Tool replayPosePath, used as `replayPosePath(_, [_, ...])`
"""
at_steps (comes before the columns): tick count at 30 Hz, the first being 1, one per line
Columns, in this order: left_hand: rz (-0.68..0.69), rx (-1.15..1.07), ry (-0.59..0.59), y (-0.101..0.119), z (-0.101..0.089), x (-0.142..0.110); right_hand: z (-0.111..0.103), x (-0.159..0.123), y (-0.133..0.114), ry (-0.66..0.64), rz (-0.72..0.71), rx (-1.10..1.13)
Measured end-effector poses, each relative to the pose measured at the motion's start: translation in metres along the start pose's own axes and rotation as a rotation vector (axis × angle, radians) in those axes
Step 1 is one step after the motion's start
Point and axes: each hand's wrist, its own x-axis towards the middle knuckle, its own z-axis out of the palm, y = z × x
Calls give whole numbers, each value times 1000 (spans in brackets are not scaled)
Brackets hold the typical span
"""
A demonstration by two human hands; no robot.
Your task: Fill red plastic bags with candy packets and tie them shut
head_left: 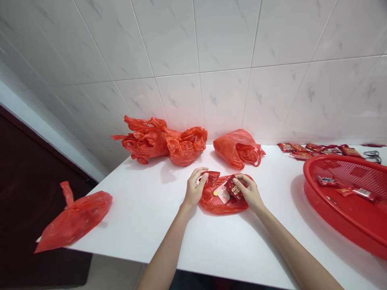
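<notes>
On the white table, an opened red plastic bag lies spread between my two hands. My left hand is closed, thumb and fingers pinching a small dark red packet over the bag's left side. Closed at the bag's right is my right hand, gripping a dark red packet with gold characters. Between them, inside the bag, shows a pale pink printed paper with a small yellow piece at its left end. Whatever else is in the bag is partly covered.
Red plastic bags, one knotted, another and a third, stand along the tiled wall. A further bag overlaps the left table edge. At right, a red plastic basket holds several wrapped snacks; small red packets lie behind it.
</notes>
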Motion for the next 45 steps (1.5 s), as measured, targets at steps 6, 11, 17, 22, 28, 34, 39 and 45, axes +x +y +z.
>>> replayPosePath(6, [-29,-80,-3,12,19,-13,-3,3,0,53,-29,-50])
replayPosePath(11, [-65,-89,-58,12,27,-17,-3,0,-7,114,-168,-285])
replayPosePath(17, [-109,-60,-119,7,31,-17,6,-14,-24,-183,-79,-75])
replayPosePath(22, [-102,-77,-201,2,32,-19,11,-18,-26,-229,59,45])
replayPosePath(28, [-114,-109,-299,-1,30,-19,6,-15,-23,-98,19,151])
replayPosePath(34, [-86,-40,-388,1,30,-21,2,-12,-23,-89,-2,154])
replayPosePath(39, [-113,-58,-327,0,31,-20,-3,-11,-23,-43,38,189])
replayPosePath(45, [-148,-218,-273,3,37,-16,-3,-10,-27,7,148,382])
